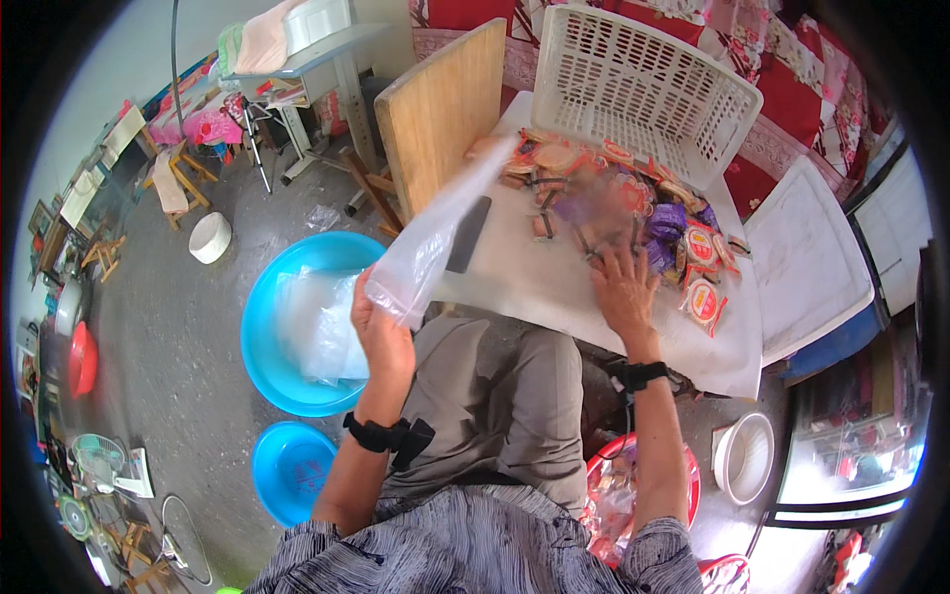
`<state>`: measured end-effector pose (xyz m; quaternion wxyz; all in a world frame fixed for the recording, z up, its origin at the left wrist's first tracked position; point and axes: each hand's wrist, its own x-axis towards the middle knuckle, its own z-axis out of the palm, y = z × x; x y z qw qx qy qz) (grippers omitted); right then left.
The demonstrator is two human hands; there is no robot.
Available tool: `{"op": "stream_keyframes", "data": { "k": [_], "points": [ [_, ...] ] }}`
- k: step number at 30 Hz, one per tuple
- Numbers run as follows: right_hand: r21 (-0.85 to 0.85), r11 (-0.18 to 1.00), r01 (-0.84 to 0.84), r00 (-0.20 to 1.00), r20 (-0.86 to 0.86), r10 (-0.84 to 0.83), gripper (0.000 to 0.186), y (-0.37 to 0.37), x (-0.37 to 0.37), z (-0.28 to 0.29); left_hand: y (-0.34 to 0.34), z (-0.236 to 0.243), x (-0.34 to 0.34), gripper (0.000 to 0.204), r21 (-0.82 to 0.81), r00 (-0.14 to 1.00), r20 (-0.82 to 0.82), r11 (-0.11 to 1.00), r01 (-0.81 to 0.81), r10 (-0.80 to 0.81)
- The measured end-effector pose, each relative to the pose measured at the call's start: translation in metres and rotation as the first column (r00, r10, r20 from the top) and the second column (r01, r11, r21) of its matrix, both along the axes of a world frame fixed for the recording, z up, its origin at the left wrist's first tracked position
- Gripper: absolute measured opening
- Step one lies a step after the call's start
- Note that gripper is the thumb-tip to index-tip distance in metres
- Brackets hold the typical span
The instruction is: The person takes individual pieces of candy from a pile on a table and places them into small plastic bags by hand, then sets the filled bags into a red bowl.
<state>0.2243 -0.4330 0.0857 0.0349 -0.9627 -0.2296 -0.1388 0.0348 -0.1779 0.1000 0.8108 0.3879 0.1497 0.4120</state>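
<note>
My left hand [384,342] is closed round the lower end of a long clear plastic bag [426,243], which slants up and to the right over the table's left part. My right hand [625,297] reaches onto the white tabletop [534,272] with its fingers stretched out, at the near edge of a heap of small wrapped snack packets [564,163]. Purple packets [665,223] lie just beyond its fingertips. Red-and-clear round packets [704,300] rest to its right. A purplish smear of motion above the fingers hides part of the heap.
An overturned white plastic crate [648,89] leans behind the heap, beside an upright wooden board [445,109]. A dark flat object [469,236] lies on the table. Left of my legs stand a blue basin [259,327] holding plastic bags and a smaller blue basin [287,475]. A red basket [693,475] holds packets.
</note>
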Motion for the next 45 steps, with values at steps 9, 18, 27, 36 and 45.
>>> {"op": "stream_keyframes", "data": {
  "k": [9, 18, 27, 36, 45],
  "points": [
    [0.092, 0.982, -0.167, 0.985, 0.058, 0.162, 0.046, 0.040, 0.010, -0.015, -0.056, -0.041, 0.047, 0.013, 0.272, 0.860, -0.488, 0.910, 0.312, -0.149],
    [0.218, 0.938, -0.270, 0.943, 0.255, 0.212, 0.041, 0.011, -0.028, 0.007, -0.068, -0.061, 0.071, 0.010, 0.537, 0.867, -0.491, 0.812, 0.228, 0.082],
    [0.369, 0.798, -0.477, 0.868, 0.338, 0.362, 0.015, 0.065, 0.019, 0.007, -0.048, -0.050, 0.073, 0.020, 0.432, 0.930, -0.366, 0.889, 0.149, 0.022],
    [0.215, 0.944, -0.251, 0.967, 0.101, 0.234, 0.025, 0.106, 0.037, 0.007, -0.040, -0.034, 0.084, 0.014, 0.624, 0.877, -0.427, 0.774, 0.109, 0.221],
    [0.104, 0.994, -0.029, 0.992, 0.123, 0.016, 0.032, 0.097, 0.088, 0.015, -0.030, -0.059, 0.105, 0.012, 0.699, 0.889, -0.372, 0.710, 0.079, 0.267]
  ]
}}
